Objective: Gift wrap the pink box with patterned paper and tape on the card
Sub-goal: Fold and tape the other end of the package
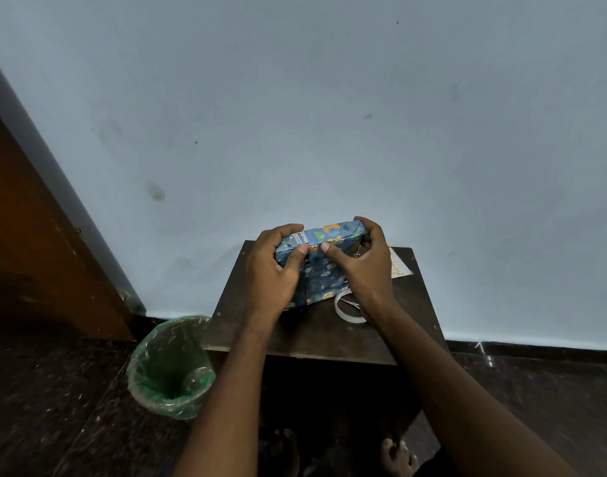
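On dark table (295, 342) by blue wall (295, 115): both hands' fingers (296, 253) clamped on wrapped box (324, 259).

Place: a plain room in a home.
Wall: pale blue painted wall (329, 115) showing scuffs.
Furniture: small dark wooden table (295, 339) standing against it.
Floor: lined bin (171, 366) sitting on dark speckled stone floor (54, 390).
Side: wooden door (37, 253) standing at left.

Your box (324, 256) is fully covered in blue patterned paper (329, 232) with animal and leaf prints; no pink showing. It's tilted up, near edge on the counter (295, 335), far edge raised. Card (400, 265): pale, flat, just right of the box. Tape (346, 309): white ring, near its right corner.
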